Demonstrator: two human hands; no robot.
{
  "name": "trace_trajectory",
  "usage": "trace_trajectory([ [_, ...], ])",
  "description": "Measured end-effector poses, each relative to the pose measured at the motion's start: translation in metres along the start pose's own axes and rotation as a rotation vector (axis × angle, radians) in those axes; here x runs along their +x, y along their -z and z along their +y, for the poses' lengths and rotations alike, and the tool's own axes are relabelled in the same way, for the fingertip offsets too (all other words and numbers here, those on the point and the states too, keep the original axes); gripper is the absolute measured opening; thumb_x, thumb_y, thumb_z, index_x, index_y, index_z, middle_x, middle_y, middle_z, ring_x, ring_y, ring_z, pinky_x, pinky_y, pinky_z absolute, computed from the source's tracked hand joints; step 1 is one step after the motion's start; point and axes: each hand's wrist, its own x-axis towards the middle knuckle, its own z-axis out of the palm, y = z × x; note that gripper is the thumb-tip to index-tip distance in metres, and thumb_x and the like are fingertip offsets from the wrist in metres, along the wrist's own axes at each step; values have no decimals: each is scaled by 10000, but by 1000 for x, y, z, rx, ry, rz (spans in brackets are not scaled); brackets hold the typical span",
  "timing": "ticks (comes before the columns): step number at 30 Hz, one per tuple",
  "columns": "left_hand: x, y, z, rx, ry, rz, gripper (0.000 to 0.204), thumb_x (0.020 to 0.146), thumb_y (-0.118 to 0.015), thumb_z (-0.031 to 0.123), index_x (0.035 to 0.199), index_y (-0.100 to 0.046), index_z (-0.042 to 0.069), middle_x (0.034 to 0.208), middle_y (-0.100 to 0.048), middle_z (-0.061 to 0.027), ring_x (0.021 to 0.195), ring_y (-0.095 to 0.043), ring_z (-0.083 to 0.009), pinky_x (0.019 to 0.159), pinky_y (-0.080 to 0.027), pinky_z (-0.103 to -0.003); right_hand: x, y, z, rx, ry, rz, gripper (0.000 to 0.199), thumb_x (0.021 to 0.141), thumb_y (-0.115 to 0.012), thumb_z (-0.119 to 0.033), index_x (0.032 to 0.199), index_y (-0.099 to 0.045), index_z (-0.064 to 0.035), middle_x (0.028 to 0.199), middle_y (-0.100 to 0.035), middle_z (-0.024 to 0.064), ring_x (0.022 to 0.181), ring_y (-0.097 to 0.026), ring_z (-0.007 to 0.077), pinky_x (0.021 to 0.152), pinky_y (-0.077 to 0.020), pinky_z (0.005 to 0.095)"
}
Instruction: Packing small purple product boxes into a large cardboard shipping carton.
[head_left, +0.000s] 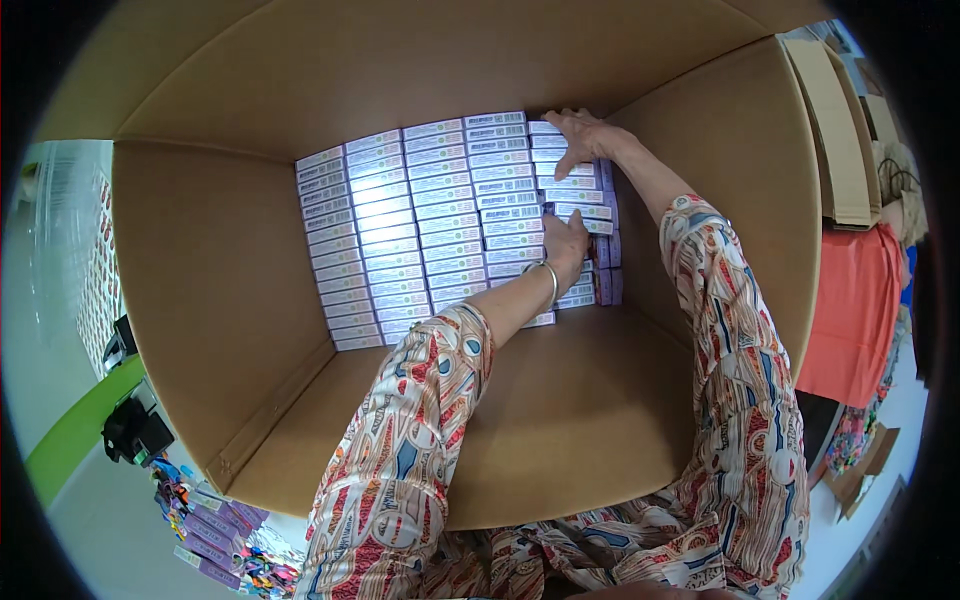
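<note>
Inside a large brown carton, small white-and-purple boxes stand packed in several columns. The rightmost column holds a group of the same small boxes, which sits slightly uneven. My right hand grips this group at its far end, fingers hooked over the far edge and thumb lying across the top. At the group's near end my left hand holds the boxes, thumb on top; its other fingers are mostly hidden. A bangle circles my left wrist.
The carton's right wall rises close beside my right forearm. Outside on the right lie a folded cardboard piece and a coral-red cloth. At lower left are purple packages, small colourful items and a black device.
</note>
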Motion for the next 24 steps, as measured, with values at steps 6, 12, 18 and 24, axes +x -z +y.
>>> trace_trajectory([
  [6, -13, 6, 16, -88, 43, -26, 382, 926, -589, 259, 1055, -437, -67, 851, -583, -198, 687, -587, -288, 634, -470, -423, -19, 2, -10, -41, -61, 55, 1128, 518, -871, -424, 1437, -316, -79, 1403, -429, 220, 1307, -396, 390, 1090, -353, 426],
  [12, -41, -3, 40, -187, 79, -85, 382, 924, -586, 239, 1074, -413, -67, 837, -574, -183, 655, -575, -271, 592, -465, -404, -21, -50, 25, 341, -45, 542, 969, 687, -790, -484, 1393, -338, 3, 1314, -466, 294, 1234, -461, 414, 1012, -415, 444],
  [18, -10, 4, 8, -34, -8, 78, 394, 904, -608, 268, 1060, -442, -53, 909, -560, -202, 809, -566, -337, 739, -452, -434, 1, -66, -2, 756, -213, 844, 662, 908, -560, -476, 1260, -441, 72, 1239, -516, 277, 1155, -518, 370, 968, -420, 403],
  [24, -13, -2, 15, -1, 22, 26, 387, 888, -622, 279, 1046, -464, -37, 896, -567, -199, 788, -572, -339, 724, -459, -424, 3, -73, 17, 742, -157, 865, 513, 951, -503, -395, 1197, -504, 56, 1200, -522, 280, 1131, -497, 427, 976, -398, 439],
])
